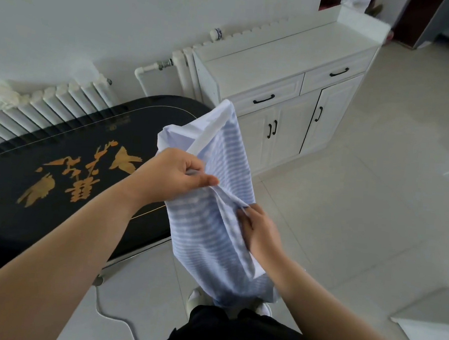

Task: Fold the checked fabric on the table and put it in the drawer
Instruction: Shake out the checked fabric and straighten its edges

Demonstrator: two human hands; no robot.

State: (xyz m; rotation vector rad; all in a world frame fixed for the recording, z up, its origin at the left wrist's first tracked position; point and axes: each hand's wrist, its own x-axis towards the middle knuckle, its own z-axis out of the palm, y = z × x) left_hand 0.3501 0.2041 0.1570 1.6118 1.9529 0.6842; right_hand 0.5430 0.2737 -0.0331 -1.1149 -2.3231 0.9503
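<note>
The blue and white checked fabric [210,221] hangs in the air in front of me, bunched into a long loose bundle past the right end of the black table [61,177]. My left hand [176,175] pinches its upper part between thumb and curled fingers. My right hand [259,229] grips a fold on its right side, lower down. The white cabinet [289,58] stands beyond, with two drawers, a left drawer [263,94] and a right drawer [335,74], both closed.
The black table carries a gold painted design. White radiators [44,105] line the wall behind it. A white cable [112,312] trails on the tiled floor by my feet. A white object's corner [428,323] sits at the lower right. Open tiled floor lies to the right.
</note>
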